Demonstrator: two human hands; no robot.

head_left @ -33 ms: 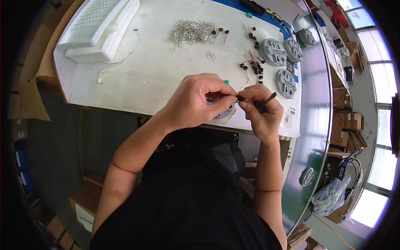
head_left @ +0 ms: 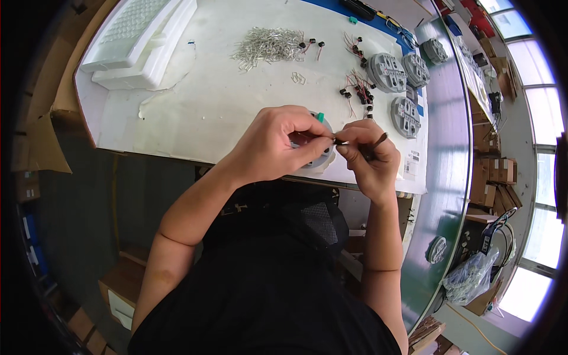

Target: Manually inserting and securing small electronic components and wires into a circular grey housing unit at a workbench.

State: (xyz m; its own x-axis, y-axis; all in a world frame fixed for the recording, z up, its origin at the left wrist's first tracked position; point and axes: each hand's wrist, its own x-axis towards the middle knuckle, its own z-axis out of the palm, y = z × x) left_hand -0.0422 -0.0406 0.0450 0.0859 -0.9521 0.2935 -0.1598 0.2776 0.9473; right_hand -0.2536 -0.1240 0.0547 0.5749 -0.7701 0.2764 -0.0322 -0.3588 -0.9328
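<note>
Over the table's near edge, my left hand (head_left: 284,139) is closed in a pinch, its thumb and forefinger meeting at one end of a small dark piece (head_left: 338,141). My right hand (head_left: 373,151) pinches the other end of that piece. A thin dark rod-like tool (head_left: 381,139) pokes out from the right fingers; its kind is hidden by them. Below and partly behind my left hand lies a grey round housing (head_left: 322,160) on the table, with a green block (head_left: 320,117) at its far side. Fingers cover much of this housing.
A pile of silvery wire clips (head_left: 269,47) lies at the far middle. Small black parts with red wires (head_left: 358,86) are scattered to the right, beside several grey round housings (head_left: 387,72). White foam trays (head_left: 136,44) stand at the far left of the white table (head_left: 177,130).
Both hands have shifted very slightly left with the small dark piece between their fingertips. A little more of the green block shows.
</note>
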